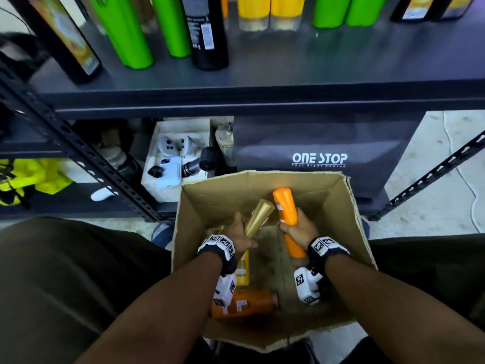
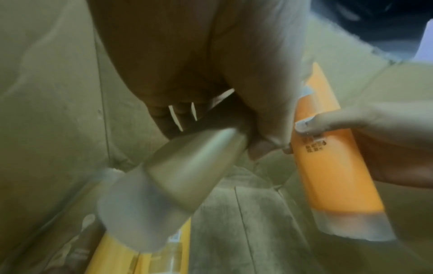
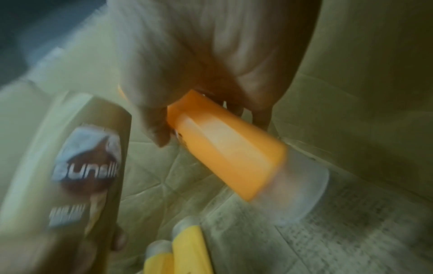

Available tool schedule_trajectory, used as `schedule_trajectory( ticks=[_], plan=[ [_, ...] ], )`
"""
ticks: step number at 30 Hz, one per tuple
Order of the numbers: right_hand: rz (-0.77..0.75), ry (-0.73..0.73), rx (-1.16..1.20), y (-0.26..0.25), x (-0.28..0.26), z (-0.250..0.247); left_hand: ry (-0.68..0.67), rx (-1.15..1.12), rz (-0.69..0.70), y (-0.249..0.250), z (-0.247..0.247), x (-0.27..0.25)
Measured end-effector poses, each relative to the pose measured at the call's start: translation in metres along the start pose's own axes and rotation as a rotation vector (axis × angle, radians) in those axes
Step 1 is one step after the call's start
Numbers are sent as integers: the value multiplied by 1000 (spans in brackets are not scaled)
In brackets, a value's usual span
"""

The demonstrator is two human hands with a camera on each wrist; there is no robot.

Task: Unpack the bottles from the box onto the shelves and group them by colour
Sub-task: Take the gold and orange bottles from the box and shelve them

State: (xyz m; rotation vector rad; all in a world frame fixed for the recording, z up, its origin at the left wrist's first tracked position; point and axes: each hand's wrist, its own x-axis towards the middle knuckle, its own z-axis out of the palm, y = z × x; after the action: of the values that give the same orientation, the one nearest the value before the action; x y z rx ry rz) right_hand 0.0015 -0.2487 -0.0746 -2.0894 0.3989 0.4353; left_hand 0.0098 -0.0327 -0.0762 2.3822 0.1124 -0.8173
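bottles are in both hands inside the cardboard box [image 1: 338, 206]: left hand [image 1: 240, 233] grips a gold bottle [image 1: 259, 218], right hand [image 1: 298, 228] grips an orange bottle [image 1: 286, 208], below the shelf [image 1: 288, 74] of green bottles [image 1: 131, 35].

Head view: from above, facing forward and down into the open cardboard box [image 1: 341, 206], with the shelf [image 1: 262, 82] farther off. Left wrist view: inside the box, very close, looking along the left hand [image 2: 211, 74] at the gold bottle [image 2: 187, 166]. Right wrist view: equally close, along the right hand [image 3: 211, 55] at the orange bottle [image 3: 222, 153]. Shared by all three: both bottles and the box floor.
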Motion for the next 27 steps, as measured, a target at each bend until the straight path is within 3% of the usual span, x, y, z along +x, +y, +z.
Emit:
schedule_trajectory(
  ticks=[5, 15, 27],
  plan=[
    [-114, 61, 192, -21, -18, -3, 79, -173, 2, 9, -8, -8],
    [-278, 245, 399, -54, -43, -9, 311, -561, 160, 36, -21, -16],
    [-463, 279, 547, -108, -43, -40, 423, -683, 433, 89, -57, -40]
  ],
)
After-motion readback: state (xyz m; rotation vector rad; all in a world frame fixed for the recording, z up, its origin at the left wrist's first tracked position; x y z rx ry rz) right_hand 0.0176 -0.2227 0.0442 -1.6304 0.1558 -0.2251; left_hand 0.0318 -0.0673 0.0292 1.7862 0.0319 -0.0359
